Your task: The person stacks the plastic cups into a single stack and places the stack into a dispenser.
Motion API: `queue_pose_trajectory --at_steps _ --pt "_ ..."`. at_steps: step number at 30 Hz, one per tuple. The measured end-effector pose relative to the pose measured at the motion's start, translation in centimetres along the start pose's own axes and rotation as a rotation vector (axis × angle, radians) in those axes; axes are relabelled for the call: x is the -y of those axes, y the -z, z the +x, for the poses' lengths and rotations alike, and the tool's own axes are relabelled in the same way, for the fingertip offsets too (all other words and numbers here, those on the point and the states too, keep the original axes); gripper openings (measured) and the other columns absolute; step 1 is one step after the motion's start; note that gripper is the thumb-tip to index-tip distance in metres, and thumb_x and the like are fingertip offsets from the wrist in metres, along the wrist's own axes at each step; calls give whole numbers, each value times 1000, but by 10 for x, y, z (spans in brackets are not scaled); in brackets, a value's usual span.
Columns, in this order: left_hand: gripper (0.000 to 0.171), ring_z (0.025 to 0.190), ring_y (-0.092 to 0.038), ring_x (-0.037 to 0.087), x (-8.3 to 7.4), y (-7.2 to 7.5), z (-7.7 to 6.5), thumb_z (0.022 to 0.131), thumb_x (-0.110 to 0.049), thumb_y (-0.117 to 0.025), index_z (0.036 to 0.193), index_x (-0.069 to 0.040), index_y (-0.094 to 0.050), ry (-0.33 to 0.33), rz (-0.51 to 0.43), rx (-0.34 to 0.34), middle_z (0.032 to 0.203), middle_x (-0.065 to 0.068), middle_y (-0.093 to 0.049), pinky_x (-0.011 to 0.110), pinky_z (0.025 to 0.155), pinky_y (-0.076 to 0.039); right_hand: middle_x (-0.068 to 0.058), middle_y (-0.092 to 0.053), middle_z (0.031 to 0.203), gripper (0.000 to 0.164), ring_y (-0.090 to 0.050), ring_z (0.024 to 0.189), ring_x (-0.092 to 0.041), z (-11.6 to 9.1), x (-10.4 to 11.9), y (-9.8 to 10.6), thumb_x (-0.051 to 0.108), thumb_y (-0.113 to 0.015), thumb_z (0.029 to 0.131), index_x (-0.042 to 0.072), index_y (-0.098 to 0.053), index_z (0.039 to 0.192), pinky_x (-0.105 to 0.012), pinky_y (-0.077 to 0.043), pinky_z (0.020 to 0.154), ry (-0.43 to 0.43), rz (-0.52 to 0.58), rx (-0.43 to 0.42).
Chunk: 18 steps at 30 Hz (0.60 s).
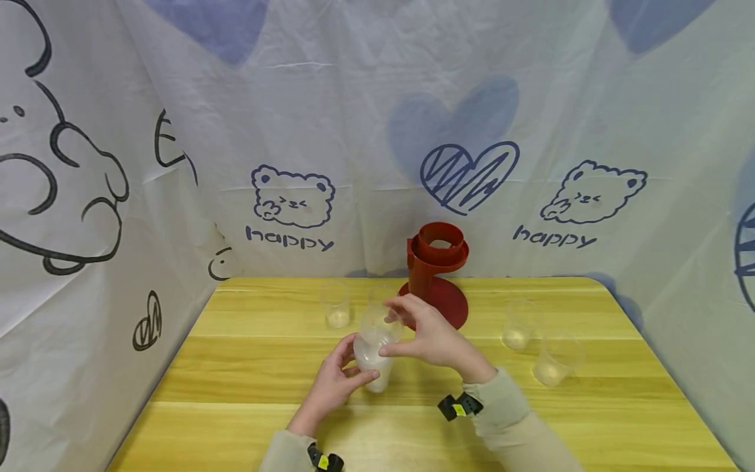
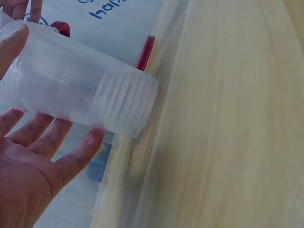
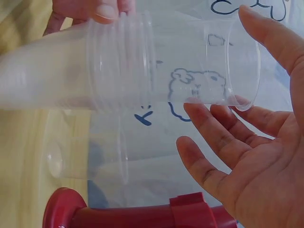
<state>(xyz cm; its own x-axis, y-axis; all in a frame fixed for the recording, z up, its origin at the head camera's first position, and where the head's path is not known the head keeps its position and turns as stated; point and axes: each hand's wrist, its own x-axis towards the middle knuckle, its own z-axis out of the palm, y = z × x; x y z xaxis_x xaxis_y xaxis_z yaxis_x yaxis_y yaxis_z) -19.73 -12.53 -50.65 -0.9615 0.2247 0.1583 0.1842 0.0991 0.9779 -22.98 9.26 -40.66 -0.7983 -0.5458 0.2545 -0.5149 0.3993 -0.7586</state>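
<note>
A stack of clear plastic cups (image 1: 377,377) stands upright over the table, with ribbed overlapping rims in the right wrist view. My left hand (image 1: 337,380) grips the stack around its rims, thumb on the near side and fingers beneath in the left wrist view. From the top of the stack rises one cup (image 3: 194,61), partly drawn out. My right hand (image 1: 433,331) holds that cup near its mouth between thumb and fingers. Its lower part is still inside the rims of the stack.
Behind my right hand stands a red stand (image 1: 439,259) with a ring on a round base. Single clear cups stand on the wooden table (image 1: 248,380): one at left (image 1: 339,319), two at right (image 1: 516,337). Another cup is partly hidden behind the stack. A printed cloth (image 1: 377,131) hangs behind.
</note>
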Motion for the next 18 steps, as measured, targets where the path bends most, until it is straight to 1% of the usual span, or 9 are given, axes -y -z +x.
queue_pose_trajectory --at_steps 3,5,10,15,18 --pt "69 122 -51 37 11 1 3 83 -1 -77 143 -4 -42 0 0 3 134 20 -54 51 98 -49 -5 -60 116 70 -58 109 -23 1 -2 -3 29 -86 77 5 -52 134 -44 -48 100 -14 8 10" --pt "70 123 -51 36 14 2 4 83 -3 -77 143 -5 -42 -3 -4 7 134 20 -53 49 97 -49 -4 -61 115 70 -58 109 -22 2 -4 -5 29 -86 77 6 -53 134 -43 -49 100 -22 5 12" --pt "70 123 -51 34 14 3 3 83 -7 -79 143 -7 -44 -1 -6 13 135 17 -54 47 98 -49 -3 -63 114 68 -59 108 -22 3 -9 -9 29 -86 76 6 -54 132 -42 -50 98 -37 2 20" --pt "71 123 -51 35 15 3 3 82 -6 -79 143 -6 -43 -8 -19 13 134 19 -54 46 98 -50 -7 -61 121 67 -57 112 -24 4 -14 -11 31 -86 77 6 -55 131 -45 -49 99 -36 7 37" --pt "71 123 -51 35 16 3 3 83 -5 -79 144 -5 -42 -8 -22 14 135 19 -53 47 98 -50 -7 -59 125 67 -56 115 -24 4 -18 -12 32 -85 78 8 -55 133 -46 -48 99 -39 5 56"
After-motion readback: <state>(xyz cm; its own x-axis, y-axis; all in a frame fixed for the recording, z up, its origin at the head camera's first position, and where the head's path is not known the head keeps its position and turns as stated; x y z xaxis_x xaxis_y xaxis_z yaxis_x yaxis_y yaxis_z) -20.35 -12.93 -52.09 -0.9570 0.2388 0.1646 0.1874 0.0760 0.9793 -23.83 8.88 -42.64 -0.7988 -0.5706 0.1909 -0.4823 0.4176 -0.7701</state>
